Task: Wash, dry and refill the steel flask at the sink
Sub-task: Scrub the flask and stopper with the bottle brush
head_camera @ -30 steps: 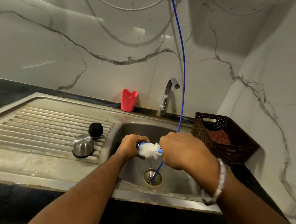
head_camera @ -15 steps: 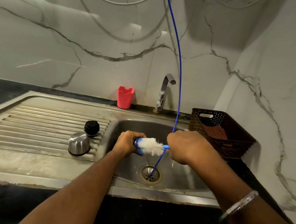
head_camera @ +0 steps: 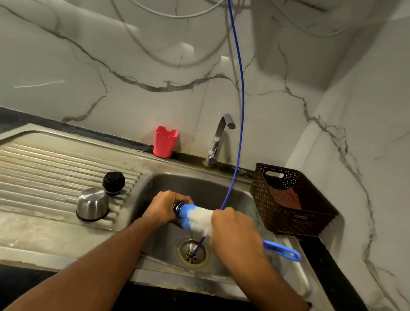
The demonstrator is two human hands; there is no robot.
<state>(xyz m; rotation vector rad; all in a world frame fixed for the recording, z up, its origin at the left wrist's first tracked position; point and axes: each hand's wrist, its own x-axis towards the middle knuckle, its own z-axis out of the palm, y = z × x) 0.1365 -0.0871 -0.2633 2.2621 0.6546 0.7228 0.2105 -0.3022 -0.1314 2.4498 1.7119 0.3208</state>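
Observation:
Over the sink basin [head_camera: 192, 186] my left hand [head_camera: 165, 209] grips the steel flask [head_camera: 178, 207], lying sideways; only its dark mouth rim shows past my fingers. My right hand [head_camera: 234, 230] holds a bottle brush [head_camera: 198, 219] with blue and white bristles, whose tip is at the flask's mouth. The brush's blue handle [head_camera: 282, 251] sticks out to the right behind my wrist. On the ribbed drainboard [head_camera: 40, 168] to the left stand the flask's steel cup lid [head_camera: 92, 203], upside down, and its black stopper [head_camera: 113, 182].
A tap [head_camera: 218, 139] rises behind the basin, with no water seen running. A thin blue hose [head_camera: 238, 109] hangs from above into the drain [head_camera: 192, 251]. A red plastic holder [head_camera: 165, 141] stands at the wall. A brown woven basket [head_camera: 290, 200] with a cloth sits at right.
The brush has been drawn further out of the flask, so more bristles show and its blue handle now sticks out past my right wrist. My left hand keeps the flask in place.

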